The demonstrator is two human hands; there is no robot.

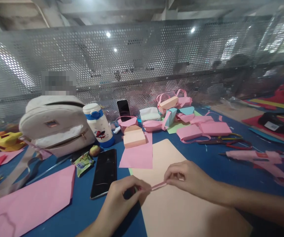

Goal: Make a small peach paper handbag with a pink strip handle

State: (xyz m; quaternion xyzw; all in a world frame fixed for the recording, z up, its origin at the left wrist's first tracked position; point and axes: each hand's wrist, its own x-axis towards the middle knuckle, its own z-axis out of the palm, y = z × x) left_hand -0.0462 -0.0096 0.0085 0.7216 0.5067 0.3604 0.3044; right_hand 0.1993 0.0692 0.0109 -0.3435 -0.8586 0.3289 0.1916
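A narrow pink paper strip (158, 186) is stretched between my two hands, above a large peach paper sheet (176, 210). My left hand (126, 197) pinches one end of the strip between thumb and fingers. At the other end, my right hand (188, 179) grips it with closed fingertips. A black phone (104, 172) lies just left of my left hand. Beyond the hands, a folded peach paper box (134, 138) rests on a pink sheet (132, 158).
A white backpack (55, 125) and a white-and-blue bottle (99, 126) stand at the back left. Several folded pink paper pieces (201, 130) lie at the back right, near pliers (226, 141) and a pink glue gun (258, 159). A perforated metal screen (142, 65) borders the table.
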